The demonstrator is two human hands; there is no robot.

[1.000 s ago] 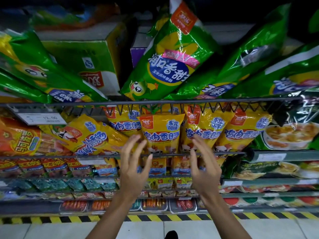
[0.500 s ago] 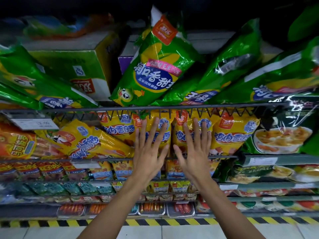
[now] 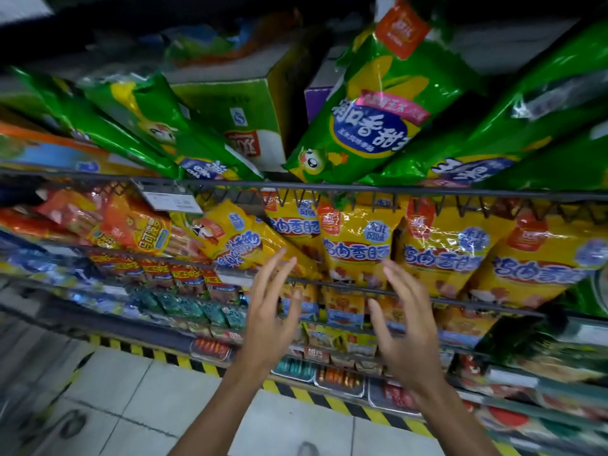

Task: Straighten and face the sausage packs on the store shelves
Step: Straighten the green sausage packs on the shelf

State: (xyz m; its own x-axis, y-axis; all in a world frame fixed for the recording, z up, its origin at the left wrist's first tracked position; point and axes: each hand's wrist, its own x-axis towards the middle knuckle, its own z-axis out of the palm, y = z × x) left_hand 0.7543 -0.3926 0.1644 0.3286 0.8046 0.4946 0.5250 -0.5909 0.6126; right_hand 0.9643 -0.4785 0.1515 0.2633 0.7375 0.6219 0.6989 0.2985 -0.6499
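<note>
- Presently both hands hang in free air before the shelves: left hand (image 3: 268, 320) and right hand (image 3: 406, 327), fingers spread and loose, each grip empty, touching no pack.
- Glossy yellow plastic sausage packs (image 3: 357, 245) stand on the second shelf behind a thin dark wire front rail (image 3: 329, 284); four face forward, one further pack (image 3: 238, 240) leans tilted at left.
- Blue label writing is Chinese; white price tag (image 3: 171, 201) is blurred.
- Shiny green corn-printed bags (image 3: 378, 116) lean on the shelf above.
</note>
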